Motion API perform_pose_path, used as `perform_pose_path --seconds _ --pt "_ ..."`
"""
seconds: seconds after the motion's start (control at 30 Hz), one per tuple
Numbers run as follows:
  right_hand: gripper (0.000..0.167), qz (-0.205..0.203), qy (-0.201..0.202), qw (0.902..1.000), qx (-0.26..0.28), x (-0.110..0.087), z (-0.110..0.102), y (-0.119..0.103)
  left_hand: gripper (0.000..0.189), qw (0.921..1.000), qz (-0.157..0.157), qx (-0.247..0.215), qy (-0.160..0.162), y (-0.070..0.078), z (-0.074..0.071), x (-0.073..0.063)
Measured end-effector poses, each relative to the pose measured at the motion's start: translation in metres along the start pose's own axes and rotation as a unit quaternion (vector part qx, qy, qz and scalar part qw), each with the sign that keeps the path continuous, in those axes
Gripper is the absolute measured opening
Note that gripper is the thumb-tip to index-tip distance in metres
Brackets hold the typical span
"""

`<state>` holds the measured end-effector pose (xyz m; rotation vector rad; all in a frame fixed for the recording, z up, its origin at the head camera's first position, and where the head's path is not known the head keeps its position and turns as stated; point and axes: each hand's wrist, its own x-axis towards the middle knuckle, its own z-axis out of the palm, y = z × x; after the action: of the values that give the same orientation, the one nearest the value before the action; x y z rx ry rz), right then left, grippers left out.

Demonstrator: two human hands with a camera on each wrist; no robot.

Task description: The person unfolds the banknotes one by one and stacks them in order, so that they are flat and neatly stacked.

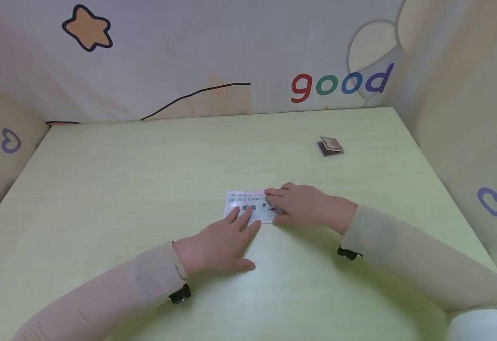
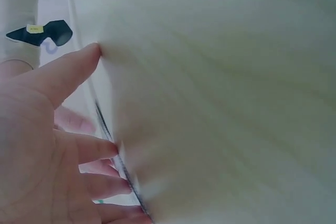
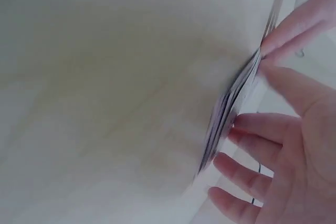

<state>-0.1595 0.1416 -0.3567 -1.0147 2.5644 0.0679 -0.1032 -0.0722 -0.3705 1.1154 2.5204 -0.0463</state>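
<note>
A white folded paper or stack of papers (image 1: 248,198), printed with small text and green pictures, lies flat mid-table. My left hand (image 1: 216,244) rests its spread, straight fingertips on the near left part, the thumb apart on the tabletop. Over the right end lies my right hand (image 1: 303,203), fingers extended across it and thumb near the close edge. In the right wrist view, several thin layers show along the paper's edge (image 3: 227,109), beside the right fingers (image 3: 257,129). Both palms face the paper and hide parts of it.
Toward the back right of the pale green table (image 1: 124,175) sits a small folded brown-printed piece (image 1: 330,146), half standing up. Printed fabric walls (image 1: 214,52) enclose the table's back and sides. A white rounded object (image 1: 484,326) is at the lower right corner.
</note>
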Motion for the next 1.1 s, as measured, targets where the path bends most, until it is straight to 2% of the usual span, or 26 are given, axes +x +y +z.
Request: perform_pose_path --seconds 0.07,0.17,0.3,0.43,0.6,0.73,0.9,1.1 --pt "0.061 0.02 0.018 0.9995 0.018 0.0 -0.002 0.01 0.085 1.0 -0.001 0.006 0.001 0.0 -0.004 0.001" --pt "0.057 0.072 0.049 0.9937 0.07 -0.001 -0.005 0.028 0.082 0.9999 -0.005 0.011 0.005 0.001 -0.007 0.001" --pt "0.049 0.158 0.119 0.9735 0.115 -0.007 -0.012 0.059 0.077 0.9998 -0.01 0.01 0.014 0.0 -0.008 0.0" --pt "0.048 0.214 0.168 0.9527 0.135 -0.014 -0.016 0.088 0.076 0.9996 -0.007 -0.002 0.029 -0.002 -0.008 -0.002" --pt "0.053 0.256 0.174 0.9313 0.192 -0.021 -0.019 0.115 0.073 0.9974 0.004 -0.004 0.072 -0.006 -0.009 -0.005" --pt "0.053 0.283 0.177 0.9201 0.205 -0.019 -0.016 0.128 0.07 0.9962 0.008 -0.009 0.086 -0.008 -0.013 -0.009" --pt "0.048 0.3 0.181 0.9137 0.205 -0.013 -0.013 0.137 0.069 0.9957 0.008 -0.011 0.092 -0.01 -0.013 -0.011" --pt "0.042 0.318 0.171 0.9129 0.191 -0.002 -0.01 0.141 0.066 0.9927 0.017 -0.023 0.117 -0.013 -0.013 -0.012"
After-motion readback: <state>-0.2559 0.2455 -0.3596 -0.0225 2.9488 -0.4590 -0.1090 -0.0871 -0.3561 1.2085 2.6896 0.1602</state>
